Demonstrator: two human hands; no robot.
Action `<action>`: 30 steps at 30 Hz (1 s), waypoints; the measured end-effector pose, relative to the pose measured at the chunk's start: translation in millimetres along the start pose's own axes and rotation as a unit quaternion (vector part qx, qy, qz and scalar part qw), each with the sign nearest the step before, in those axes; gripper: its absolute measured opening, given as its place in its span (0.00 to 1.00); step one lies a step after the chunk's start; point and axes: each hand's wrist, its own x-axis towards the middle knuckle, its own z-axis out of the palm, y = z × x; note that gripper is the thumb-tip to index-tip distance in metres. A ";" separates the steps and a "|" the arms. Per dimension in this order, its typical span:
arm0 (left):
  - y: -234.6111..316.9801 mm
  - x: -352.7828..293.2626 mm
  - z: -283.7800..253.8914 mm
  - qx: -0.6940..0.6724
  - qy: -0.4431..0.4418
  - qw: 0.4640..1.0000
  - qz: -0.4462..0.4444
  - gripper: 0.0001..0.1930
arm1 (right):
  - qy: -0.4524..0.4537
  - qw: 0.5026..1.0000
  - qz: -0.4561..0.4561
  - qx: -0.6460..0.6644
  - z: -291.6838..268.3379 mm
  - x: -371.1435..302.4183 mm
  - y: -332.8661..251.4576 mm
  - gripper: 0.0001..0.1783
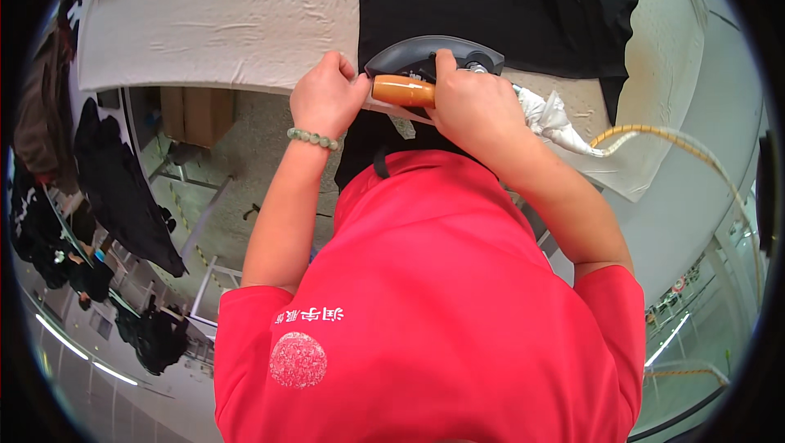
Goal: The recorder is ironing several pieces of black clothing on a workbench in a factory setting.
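Observation:
My right hand [482, 112] is closed round the orange-brown wooden handle [403, 91] of a dark grey steam iron [425, 49]. The iron lies on the lower edge of a black cloth [482, 1], spread over the pale padded table cover. My left hand [327, 98], with a beaded bracelet at its wrist, is closed in a pinch at the cloth's lower left corner. Its fingertips meet the cloth's edge just left of the iron; the pinched bit is mostly hidden.
A white wrapping [552, 120] and a yellowish hose [662, 130] run from the iron to the right. The pale table cover [213, 26] ends close before me. Black garments [118, 181] hang at the left, and a cardboard box [198, 116] stands below the table.

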 end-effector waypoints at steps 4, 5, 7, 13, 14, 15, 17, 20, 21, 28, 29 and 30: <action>-4.3 -1.6 3.9 -0.006 0.023 1.000 0.007 0.11 | 0.002 0.998 -0.010 -0.063 1.6 1.7 0.6 0.23; -5.4 -1.6 4.0 -0.008 0.032 0.999 0.016 0.11 | -0.002 0.998 0.005 -0.067 1.2 0.7 2.1 0.23; -6.6 -0.9 3.5 -0.009 0.029 0.999 0.015 0.10 | 0.003 0.996 0.043 -0.077 -0.7 -3.3 8.1 0.23; -5.8 1.4 1.3 0.004 0.014 1.000 0.022 0.10 | 0.023 0.991 0.118 -0.061 -0.7 -27.8 38.9 0.24; -5.5 1.7 1.5 0.008 0.010 1.000 0.024 0.10 | 0.030 0.988 0.137 -0.056 0.9 -32.3 45.5 0.25; -5.4 1.9 2.1 0.010 0.013 1.000 0.022 0.10 | 0.047 0.985 0.155 -0.055 2.9 -36.7 52.5 0.25; -5.1 2.3 3.9 0.010 0.023 0.999 0.026 0.10 | 0.041 0.982 0.177 -0.045 7.3 -46.3 67.1 0.26; -4.7 2.5 6.9 0.027 0.032 0.999 0.030 0.10 | 0.048 0.975 0.214 -0.032 13.2 -63.4 88.1 0.27; -4.5 2.5 7.6 0.027 0.040 0.998 0.037 0.10 | 0.059 0.973 0.222 -0.013 13.9 -70.1 94.2 0.27; -6.6 2.3 7.3 0.021 0.029 0.998 0.060 0.09 | 0.154 0.951 0.236 0.126 12.2 -85.3 105.5 0.31; -7.2 2.6 6.9 0.019 0.029 0.997 0.064 0.09 | 0.150 0.953 0.235 0.119 12.4 -78.7 101.3 0.31; -7.9 2.9 6.5 0.022 0.031 0.997 0.064 0.09 | 0.147 0.955 0.231 0.111 12.7 -69.9 95.7 0.30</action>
